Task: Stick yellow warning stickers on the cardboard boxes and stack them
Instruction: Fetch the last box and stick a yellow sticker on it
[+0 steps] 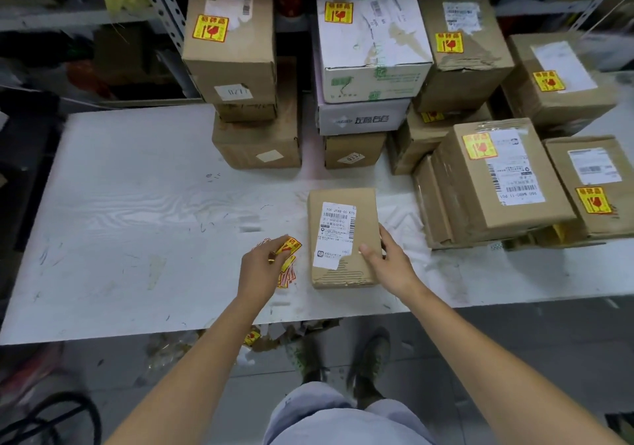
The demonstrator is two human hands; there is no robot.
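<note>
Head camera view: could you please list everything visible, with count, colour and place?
small box: one, brown, white label, table front centre.
stacked boxes: a dozen or so, brown, two white, table's far and right side; seven yellow stickers show.
held sticker: one, yellow-red, in left fingers.
loose stickers: several, yellow-red, table, beside small box.
table: one, white.
shelving: grey, behind.
scraps: floor under table edge.
left hand: pinches held sticker.
right hand: grips small box's near right corner.
</note>
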